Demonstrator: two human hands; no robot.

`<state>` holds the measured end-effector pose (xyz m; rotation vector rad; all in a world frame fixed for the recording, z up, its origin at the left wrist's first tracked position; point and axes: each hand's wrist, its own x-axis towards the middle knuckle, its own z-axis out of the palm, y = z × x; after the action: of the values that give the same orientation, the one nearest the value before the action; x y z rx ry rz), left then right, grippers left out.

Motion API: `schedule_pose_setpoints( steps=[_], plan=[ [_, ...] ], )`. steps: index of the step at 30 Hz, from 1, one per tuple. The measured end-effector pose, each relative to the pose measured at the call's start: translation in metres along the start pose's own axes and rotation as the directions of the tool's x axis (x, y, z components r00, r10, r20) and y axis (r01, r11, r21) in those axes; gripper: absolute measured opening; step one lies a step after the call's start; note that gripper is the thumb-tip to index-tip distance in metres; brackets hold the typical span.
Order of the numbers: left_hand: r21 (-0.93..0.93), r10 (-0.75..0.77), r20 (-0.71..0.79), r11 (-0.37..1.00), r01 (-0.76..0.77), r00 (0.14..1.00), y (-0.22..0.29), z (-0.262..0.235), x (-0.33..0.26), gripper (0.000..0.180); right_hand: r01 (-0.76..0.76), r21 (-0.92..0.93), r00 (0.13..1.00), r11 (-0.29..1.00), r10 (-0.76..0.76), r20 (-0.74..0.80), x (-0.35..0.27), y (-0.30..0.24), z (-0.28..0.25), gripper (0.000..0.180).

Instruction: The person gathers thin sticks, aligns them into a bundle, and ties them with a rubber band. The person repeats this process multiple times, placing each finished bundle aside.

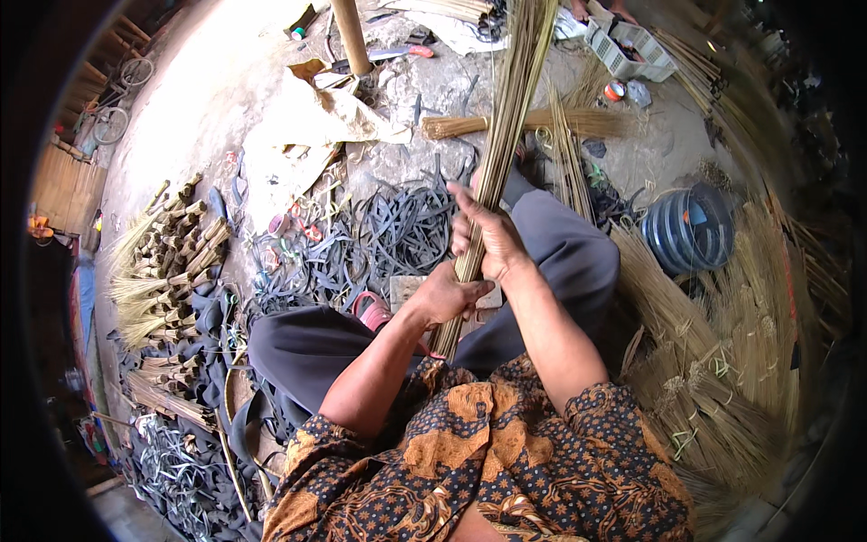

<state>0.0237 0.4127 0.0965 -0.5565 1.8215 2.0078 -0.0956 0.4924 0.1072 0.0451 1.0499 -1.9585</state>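
A long bundle of thin broom sticks (506, 135) stands slantwise in front of me, its lower end between my legs and its upper part running past the top of the picture. My left hand (444, 296) is closed round its lower part. Higher up, my right hand (488, 237) wraps the bundle too, with one finger stretched away from it. Just beyond my hands lies a tangled heap of dark rubber strips (406, 226). A flat stone-like block (411, 287) rests on the ground behind my left hand, partly hidden.
Short tied broom bundles (172, 271) are piled at the left, above more strips (181, 474). At right lie long stick bundles (704, 370) beside a blue ribbed container (688, 228). Farther off are a wooden post (350, 36), a red-handled knife (397, 53) and a white crate (629, 50).
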Motion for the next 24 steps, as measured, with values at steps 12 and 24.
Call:
schedule_pose_setpoints(
  steps=[12, 24],
  plan=[
    [0.35, 0.122, -0.189, 0.936, -0.049, 0.974, -0.005, -0.029, 0.006, 0.037, 0.052, -0.064, 0.968, 0.997, -0.066, -0.243, 0.024, 0.021, 0.012, 0.036],
    [0.801, 0.36, -0.436, 0.573, 0.174, 0.825, 0.077, -0.177, -0.017, 0.03, -0.143, -0.635, 0.938, 0.759, -0.102, -0.333, 0.106, 0.047, -0.114, 0.036]
  ],
)
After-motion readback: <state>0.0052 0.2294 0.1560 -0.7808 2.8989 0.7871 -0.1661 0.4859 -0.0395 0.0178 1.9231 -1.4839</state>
